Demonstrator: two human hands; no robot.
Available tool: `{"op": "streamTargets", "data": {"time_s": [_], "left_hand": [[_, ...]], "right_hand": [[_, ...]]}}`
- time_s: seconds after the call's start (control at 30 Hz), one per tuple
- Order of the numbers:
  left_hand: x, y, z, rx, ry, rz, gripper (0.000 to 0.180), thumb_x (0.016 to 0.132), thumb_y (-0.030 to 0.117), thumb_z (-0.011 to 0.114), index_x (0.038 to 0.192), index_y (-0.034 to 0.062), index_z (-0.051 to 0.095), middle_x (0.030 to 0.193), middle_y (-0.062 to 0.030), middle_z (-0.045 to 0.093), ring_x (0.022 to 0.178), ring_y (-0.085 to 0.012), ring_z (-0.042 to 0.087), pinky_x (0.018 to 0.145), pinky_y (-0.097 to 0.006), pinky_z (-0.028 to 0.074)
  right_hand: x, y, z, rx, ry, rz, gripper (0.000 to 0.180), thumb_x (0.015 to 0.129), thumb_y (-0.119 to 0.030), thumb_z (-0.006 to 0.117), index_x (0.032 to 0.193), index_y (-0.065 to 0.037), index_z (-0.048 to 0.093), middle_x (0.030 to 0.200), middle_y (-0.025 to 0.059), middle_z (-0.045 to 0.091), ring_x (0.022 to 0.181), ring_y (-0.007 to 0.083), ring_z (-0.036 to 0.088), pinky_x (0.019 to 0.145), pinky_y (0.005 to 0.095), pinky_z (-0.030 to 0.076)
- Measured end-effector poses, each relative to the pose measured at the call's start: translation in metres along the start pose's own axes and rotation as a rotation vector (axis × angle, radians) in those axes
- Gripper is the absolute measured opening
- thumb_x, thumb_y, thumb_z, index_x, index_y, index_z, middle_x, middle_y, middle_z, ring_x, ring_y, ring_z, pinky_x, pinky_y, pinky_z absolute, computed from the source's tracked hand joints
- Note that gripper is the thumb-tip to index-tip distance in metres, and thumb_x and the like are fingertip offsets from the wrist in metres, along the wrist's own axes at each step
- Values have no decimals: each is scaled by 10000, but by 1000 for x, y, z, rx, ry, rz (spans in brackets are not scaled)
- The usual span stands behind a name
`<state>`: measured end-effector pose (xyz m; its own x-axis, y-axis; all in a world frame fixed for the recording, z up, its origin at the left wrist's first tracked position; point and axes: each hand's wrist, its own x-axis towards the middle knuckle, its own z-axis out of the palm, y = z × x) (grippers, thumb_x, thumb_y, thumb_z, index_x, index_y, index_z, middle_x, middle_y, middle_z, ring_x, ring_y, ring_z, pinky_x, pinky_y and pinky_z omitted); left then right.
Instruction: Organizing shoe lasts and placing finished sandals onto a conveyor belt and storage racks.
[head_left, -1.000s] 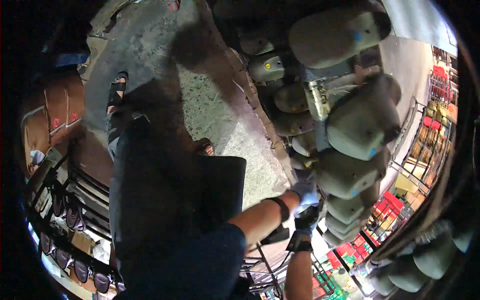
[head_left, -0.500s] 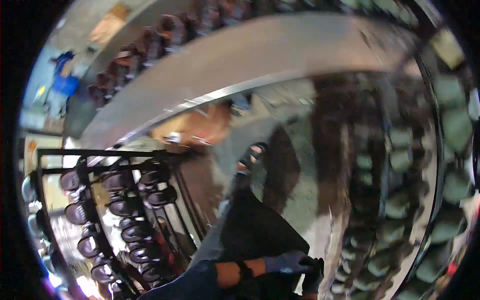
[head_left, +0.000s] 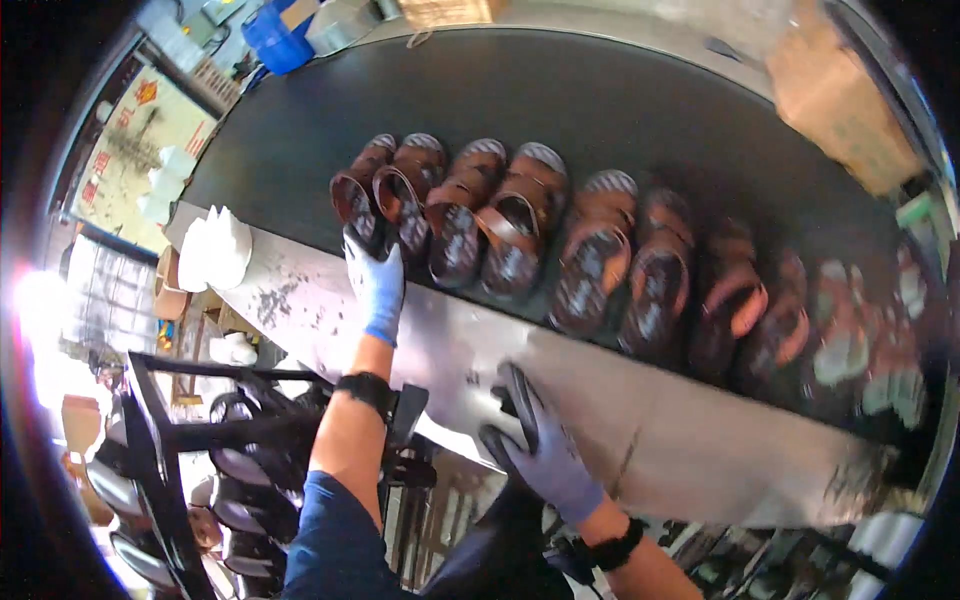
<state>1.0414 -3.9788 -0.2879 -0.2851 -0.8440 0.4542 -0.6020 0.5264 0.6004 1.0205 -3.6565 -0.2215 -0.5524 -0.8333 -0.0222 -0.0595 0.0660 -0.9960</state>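
Note:
My left hand (head_left: 375, 285), in a grey-lavender glove with dark fingertips, reaches the near end of the leftmost brown sandal (head_left: 352, 198). Its fingers look apart, touching or almost touching the sandal; the exact contact is hard to make out. Beside that one stands another brown sandal (head_left: 408, 200), part of a row of several strapped sandals on the black conveyor belt (head_left: 640, 120). Over the metal ledge (head_left: 480, 340) in front of the belt, my right hand (head_left: 540, 445), gloved alike, is open with thumb and fingers spread. It holds nothing.
White shoe-last-like forms (head_left: 215, 250) stand on the ledge's left end. At lower left, a black metal rack (head_left: 160, 440) holds dark footwear. A blue container (head_left: 278, 38) is beyond the belt, and a cardboard box (head_left: 840, 100) sits at far right.
The view has swung from the floor and racks to the belt with its sandals. My left hand has reached forward to the leftmost sandal; my right hand is now above the ledge.

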Motion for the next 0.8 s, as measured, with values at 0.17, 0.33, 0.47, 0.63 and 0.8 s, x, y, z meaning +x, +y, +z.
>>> {"op": "streamTargets", "data": {"time_s": [0.17, 0.33, 0.47, 0.63, 0.8], "left_hand": [[107, -28, 50, 201, -286, -125, 851, 746, 337, 686, 1381, -26, 250, 1334, -256, 407, 1239, -355, 409, 1023, -387, 344], [143, -17, 68, 317, -285, -288, 312, 781, 279, 569, 930, 23, 665, 913, -241, 630, 943, -401, 589, 818, -449, 472], [119, -7, 52, -356, -77, -466, 260, 788, 189, 549, 889, -25, 658, 807, -184, 662, 743, -288, 645, 702, -368, 498], [-35, 22, -84, 16, 127, -206, 359, 894, 198, 464, 1149, -39, 548, 1064, -148, 607, 926, -251, 603, 801, -326, 489], [-256, 97, -229, 143, -279, -315, 513, 802, 241, 532, 1228, -44, 502, 1123, -209, 590, 990, -306, 597, 840, -356, 469]], "right_hand": [[183, 41, 11, -849, 318, -77, 836, 740, -445, 683, 1309, 47, 318, 1176, 267, 515, 1002, 333, 584, 833, 427, 471], [276, 34, 4, -1015, 353, 93, 461, 738, -423, 651, 1024, -69, 578, 982, 172, 612, 836, 294, 637, 706, 393, 510], [320, 58, -42, -965, 359, 43, 317, 767, -308, 601, 919, -30, 628, 1013, 223, 612, 843, 343, 629, 744, 419, 497], [192, 52, -1, -960, 311, -330, 374, 786, -304, 588, 948, 32, 580, 949, 252, 591, 907, 397, 569, 811, 485, 432], [-41, 67, 23, -1441, -892, -187, 481, 851, -173, 392, 1255, 79, 457, 1292, 263, 459, 1192, 364, 446, 1033, 498, 279]]}}
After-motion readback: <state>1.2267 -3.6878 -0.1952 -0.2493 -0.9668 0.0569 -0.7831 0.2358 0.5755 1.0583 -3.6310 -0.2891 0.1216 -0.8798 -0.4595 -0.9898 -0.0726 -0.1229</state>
